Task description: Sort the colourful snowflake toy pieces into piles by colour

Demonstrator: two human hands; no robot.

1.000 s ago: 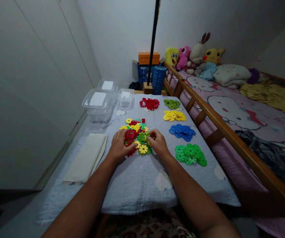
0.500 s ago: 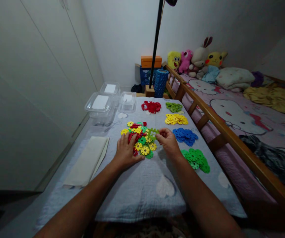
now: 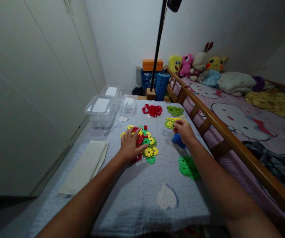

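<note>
A mixed pile of plastic interlocking discs [image 3: 147, 145], red, yellow and green, lies mid-blanket. My left hand [image 3: 130, 145] rests on its left side, fingers spread flat over the red pieces. My right hand [image 3: 184, 130] is pinched on a lime-green piece [image 3: 169, 123], held over the yellow pile [image 3: 177, 120]. Sorted piles lie around it: red [image 3: 153, 110], lime green [image 3: 175, 110], blue [image 3: 176, 139] partly behind my wrist, and dark green [image 3: 188, 167] beside my forearm.
Clear lidded plastic boxes [image 3: 102, 109] stand at the blanket's far left. A folded cream cloth [image 3: 86, 165] lies at the left. A wooden bed rail [image 3: 221, 127] runs along the right, with plush toys [image 3: 198, 62] beyond. A black pole [image 3: 157, 46] rises at the back.
My right hand lifted a lime-green piece out of the mixed pile and carried it right and away, to above the yellow pile. My left hand stayed on the pile. The view tilted slightly.
</note>
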